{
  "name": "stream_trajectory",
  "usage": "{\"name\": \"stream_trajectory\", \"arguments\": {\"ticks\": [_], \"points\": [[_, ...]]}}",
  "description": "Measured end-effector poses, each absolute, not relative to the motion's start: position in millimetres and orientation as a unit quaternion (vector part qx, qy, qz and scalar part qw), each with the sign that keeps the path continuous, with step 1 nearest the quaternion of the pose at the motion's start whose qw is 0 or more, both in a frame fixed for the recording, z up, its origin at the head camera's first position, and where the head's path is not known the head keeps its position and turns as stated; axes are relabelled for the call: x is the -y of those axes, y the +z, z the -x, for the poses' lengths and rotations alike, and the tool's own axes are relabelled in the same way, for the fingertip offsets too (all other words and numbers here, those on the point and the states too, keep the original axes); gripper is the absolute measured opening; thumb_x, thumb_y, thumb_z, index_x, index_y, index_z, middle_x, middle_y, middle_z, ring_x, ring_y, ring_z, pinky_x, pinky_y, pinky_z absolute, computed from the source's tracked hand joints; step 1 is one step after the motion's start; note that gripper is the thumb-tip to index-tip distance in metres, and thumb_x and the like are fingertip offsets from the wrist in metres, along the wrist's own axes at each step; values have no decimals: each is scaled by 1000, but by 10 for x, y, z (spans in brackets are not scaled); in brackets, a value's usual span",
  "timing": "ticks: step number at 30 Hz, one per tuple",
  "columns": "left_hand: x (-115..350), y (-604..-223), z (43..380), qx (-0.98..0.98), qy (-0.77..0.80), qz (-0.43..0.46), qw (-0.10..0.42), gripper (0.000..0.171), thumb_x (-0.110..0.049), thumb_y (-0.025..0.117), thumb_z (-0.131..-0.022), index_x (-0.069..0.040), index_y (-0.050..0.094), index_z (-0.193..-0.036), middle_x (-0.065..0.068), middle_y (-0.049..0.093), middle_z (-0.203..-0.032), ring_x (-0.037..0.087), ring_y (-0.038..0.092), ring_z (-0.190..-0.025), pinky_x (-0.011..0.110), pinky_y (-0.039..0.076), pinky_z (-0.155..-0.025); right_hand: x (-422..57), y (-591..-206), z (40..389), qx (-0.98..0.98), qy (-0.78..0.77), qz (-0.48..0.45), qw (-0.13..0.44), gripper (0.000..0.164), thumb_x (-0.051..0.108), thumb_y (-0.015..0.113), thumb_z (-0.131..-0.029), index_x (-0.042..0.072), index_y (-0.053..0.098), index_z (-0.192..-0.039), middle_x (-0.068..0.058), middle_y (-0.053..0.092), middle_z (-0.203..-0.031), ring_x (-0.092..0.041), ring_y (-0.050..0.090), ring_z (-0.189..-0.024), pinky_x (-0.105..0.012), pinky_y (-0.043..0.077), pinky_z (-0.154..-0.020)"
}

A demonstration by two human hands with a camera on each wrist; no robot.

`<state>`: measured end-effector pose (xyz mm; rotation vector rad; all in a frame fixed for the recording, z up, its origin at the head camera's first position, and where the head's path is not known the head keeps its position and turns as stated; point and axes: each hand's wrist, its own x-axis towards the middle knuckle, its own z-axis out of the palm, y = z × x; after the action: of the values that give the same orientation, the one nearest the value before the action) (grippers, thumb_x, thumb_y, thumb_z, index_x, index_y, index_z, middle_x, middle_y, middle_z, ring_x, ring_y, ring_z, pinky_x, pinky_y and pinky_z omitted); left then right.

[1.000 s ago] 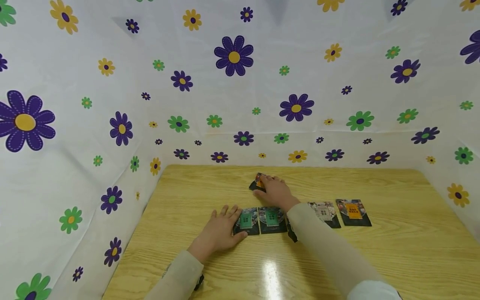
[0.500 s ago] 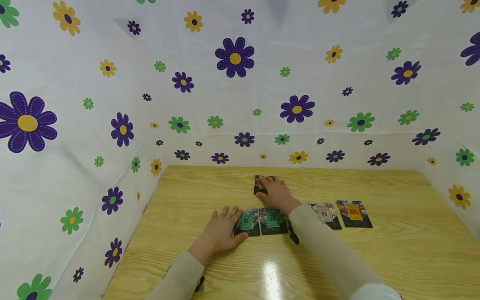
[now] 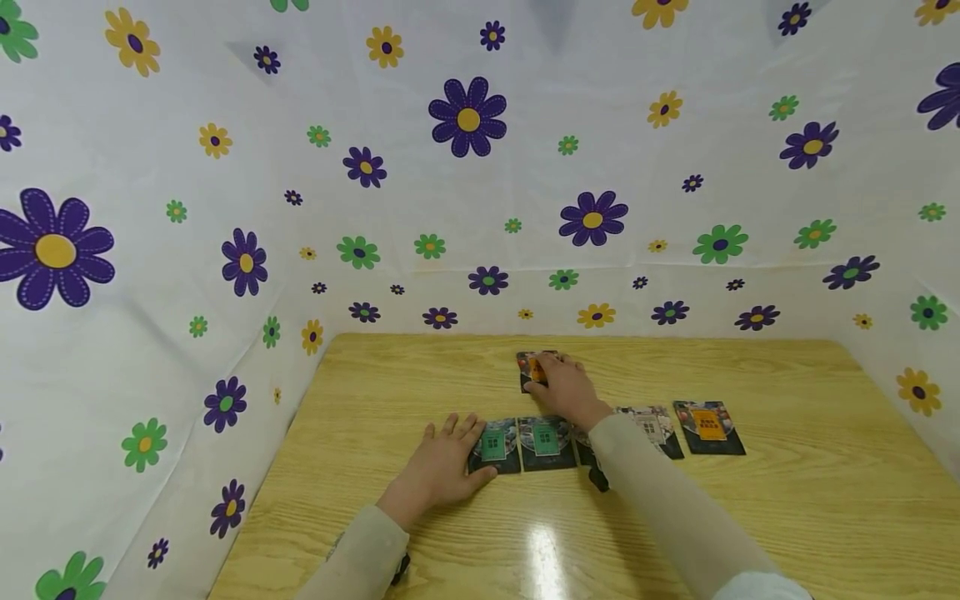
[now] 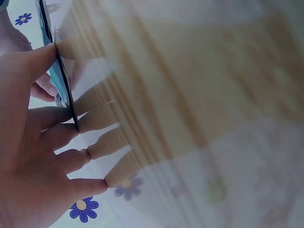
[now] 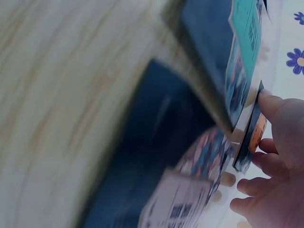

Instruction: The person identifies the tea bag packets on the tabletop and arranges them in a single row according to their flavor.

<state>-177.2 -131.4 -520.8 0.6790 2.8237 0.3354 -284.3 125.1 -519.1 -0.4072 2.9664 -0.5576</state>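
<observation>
My left hand [image 3: 435,467] lies on the table with fingers spread, beside a dark flat packet with a green label [image 3: 492,446]. In the left wrist view, its thumb [image 4: 45,54] and index finger touch that packet's edges. Further back, my right hand [image 3: 566,387] rests over a dark packet with an orange label [image 3: 528,367], covering its right part. The right wrist view has the thumb [image 5: 268,102] at one edge of this packet and fingertips at the other side. A second green-labelled packet [image 3: 546,442] lies just right of the first.
The front row continues right with a packet mostly hidden by the right sleeve [image 3: 637,475], a pale-labelled packet [image 3: 656,427] and another orange-labelled one [image 3: 708,425]. A flower-patterned white sheet [image 3: 525,192] walls the wooden table [image 3: 375,375] at back and sides.
The orange-labelled packet at the back has turned from slanted to nearly square and slid right under my right hand, which moved right with it. My left hand stays in place.
</observation>
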Motion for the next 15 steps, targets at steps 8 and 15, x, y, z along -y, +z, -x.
{"name": "stream_trajectory", "arguments": {"ticks": [8, 15], "points": [[1304, -5183, 1764, -960, 114, -231, 108, 83, -64, 52, -104, -13, 33, -167, 11, 32, -173, 42, 29, -160, 71, 28, -124, -1472, -5128, 2839, -970, -193, 134, 58, 68, 39, 60, -108, 1, 40, -161, -27, 43, -163, -52, 39, -148, -68, 27, -125], [1299, -5171, 1748, -960, 115, -226, 117, 84, -64, 52, -104, -13, 32, -167, 10, 31, -174, 41, 27, -161, 71, 26, -125, -1703, -5106, 2812, -969, -200, 131, 56, 65, 36, 61, -108, 0, 43, -159, -28, 49, -157, -55, 42, -144, -71, 30, -121]]}}
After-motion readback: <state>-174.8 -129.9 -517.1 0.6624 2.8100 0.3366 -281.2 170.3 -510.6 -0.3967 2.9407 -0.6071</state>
